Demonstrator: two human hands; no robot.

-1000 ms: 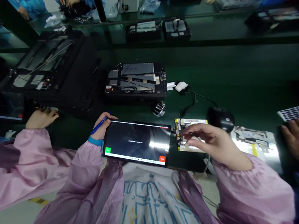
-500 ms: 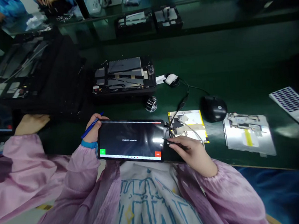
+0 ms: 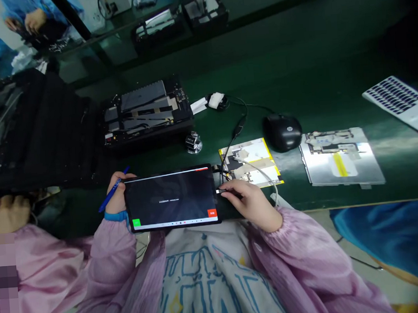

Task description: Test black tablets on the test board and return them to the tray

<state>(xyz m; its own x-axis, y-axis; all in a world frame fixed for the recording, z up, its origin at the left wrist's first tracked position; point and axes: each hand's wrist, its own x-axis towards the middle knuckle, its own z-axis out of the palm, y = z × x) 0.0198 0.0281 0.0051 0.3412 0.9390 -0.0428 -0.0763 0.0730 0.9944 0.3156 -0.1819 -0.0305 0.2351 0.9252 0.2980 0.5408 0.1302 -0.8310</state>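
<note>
**Left edge:** a co-worker's hand (image 3: 7, 214) in a pink sleeve rests beside a black ribbed stack of opened device housings (image 3: 38, 125), well apart from your own hands.

**Centre left:** your left hand (image 3: 117, 201), with a blue wristband, curls closed around a blue pen (image 3: 111, 195) and braces the left edge of the black tablet (image 3: 171, 197), which lies flat on the green bench mat (image 3: 296, 69) in front of you. An opened device housing (image 3: 145, 114) and a chrome tally counter (image 3: 193, 142) lie beyond it.

**Centre:** the tablet shows a dark page with a green button and a red button. Its text is too small to read, so its stage cannot be told.

**Centre right:** your right hand (image 3: 250, 203) pinches a white-tipped plug (image 3: 217, 191) narrowly at the tablet's right edge; whether it is seated cannot be told. Its white cable (image 3: 260, 168) arcs over a yellow-edged circuit panel (image 3: 248, 163).

**Right:** a black HP mouse (image 3: 282, 132), a silver plate with a yellow stripe (image 3: 341, 159) and a sheet of dark blue squares (image 3: 394, 100) lie clear of your hands.
</note>
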